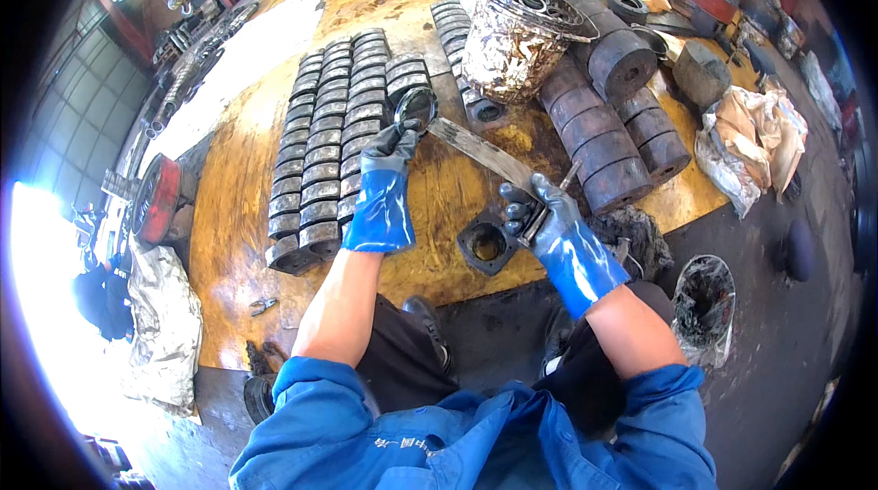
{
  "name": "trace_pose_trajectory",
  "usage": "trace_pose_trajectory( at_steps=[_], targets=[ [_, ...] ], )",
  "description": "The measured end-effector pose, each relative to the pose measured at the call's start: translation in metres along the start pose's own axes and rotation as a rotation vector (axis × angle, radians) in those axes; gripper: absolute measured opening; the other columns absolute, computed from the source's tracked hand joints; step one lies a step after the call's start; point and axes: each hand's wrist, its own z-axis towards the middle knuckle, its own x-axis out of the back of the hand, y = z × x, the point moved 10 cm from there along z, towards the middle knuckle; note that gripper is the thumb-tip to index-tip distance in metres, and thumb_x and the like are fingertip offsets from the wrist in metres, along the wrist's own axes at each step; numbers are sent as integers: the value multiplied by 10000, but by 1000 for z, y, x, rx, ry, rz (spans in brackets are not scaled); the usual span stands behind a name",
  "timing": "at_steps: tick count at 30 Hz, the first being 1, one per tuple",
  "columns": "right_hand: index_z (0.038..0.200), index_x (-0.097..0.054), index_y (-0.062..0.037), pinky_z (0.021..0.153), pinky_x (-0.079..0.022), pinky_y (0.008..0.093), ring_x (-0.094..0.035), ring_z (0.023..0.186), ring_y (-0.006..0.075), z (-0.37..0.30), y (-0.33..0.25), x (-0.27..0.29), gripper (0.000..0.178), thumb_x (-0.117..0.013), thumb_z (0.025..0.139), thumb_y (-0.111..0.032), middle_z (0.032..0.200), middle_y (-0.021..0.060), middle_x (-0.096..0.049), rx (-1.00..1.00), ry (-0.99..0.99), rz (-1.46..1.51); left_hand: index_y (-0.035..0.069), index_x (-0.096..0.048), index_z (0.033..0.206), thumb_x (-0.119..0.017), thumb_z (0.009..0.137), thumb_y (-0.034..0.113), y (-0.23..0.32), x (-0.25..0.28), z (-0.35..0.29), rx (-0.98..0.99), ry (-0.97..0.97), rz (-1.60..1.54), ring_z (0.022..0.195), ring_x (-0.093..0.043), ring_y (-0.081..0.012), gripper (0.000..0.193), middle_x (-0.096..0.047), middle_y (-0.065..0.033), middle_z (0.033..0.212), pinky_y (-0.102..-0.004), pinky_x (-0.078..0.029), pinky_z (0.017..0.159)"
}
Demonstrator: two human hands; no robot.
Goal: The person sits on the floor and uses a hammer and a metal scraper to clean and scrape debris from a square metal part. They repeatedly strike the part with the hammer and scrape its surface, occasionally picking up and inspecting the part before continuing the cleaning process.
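Left hand pinches a dark metal ring at frame centre; right hand clamps a flat metal bar. Both look heavy, stiff, oily; hold firmly.

Metal parts crowd an oil-stained workshop floor.

Rows of grey metal blocks lie side by side on a yellowed board, near a battered bucket filled with rings. Dark heavy cylinders are stacked in rows just beside the bucket, with crumpled rags farther out. A square flanged block sits at the board's near edge, a grimy small pail stands on the dark floor, and a red wheel leans at the far side.
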Motion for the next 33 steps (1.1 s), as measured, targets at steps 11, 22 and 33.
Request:
trace_pose_trajectory(
  at_steps=[11,22,33],
  targets=[
    [1235,-496,-3,528,-543,384,-660,655,256,9,0,14,424,-496,976,-338,994,214,-668,-30,-23,-58,24,-704,1006,-686,881,146,0,-18,-20,297,-132,83,717,-497,-62,175,-640,36,821,-230,-420,660],
    [1210,-540,-13,495,-534,331,-657,603,213,-1,-12,-4,419,-564,951,-340,912,203,-683,159,8,-332,38,-699,1044,-677,884,284,-8,-29,-33,329,-327,251,727,-523,-64,294,-658,14,815,-247,-433,669],
    [1208,-538,-2,490,-538,336,-656,593,219,-7,-16,-32,421,-567,949,-332,917,207,-685,263,11,-565,13,-677,1095,-684,884,336,3,-20,-37,427,-311,339,753,-558,-83,386,-681,-17,851,-258,-464,698]
  ],
)
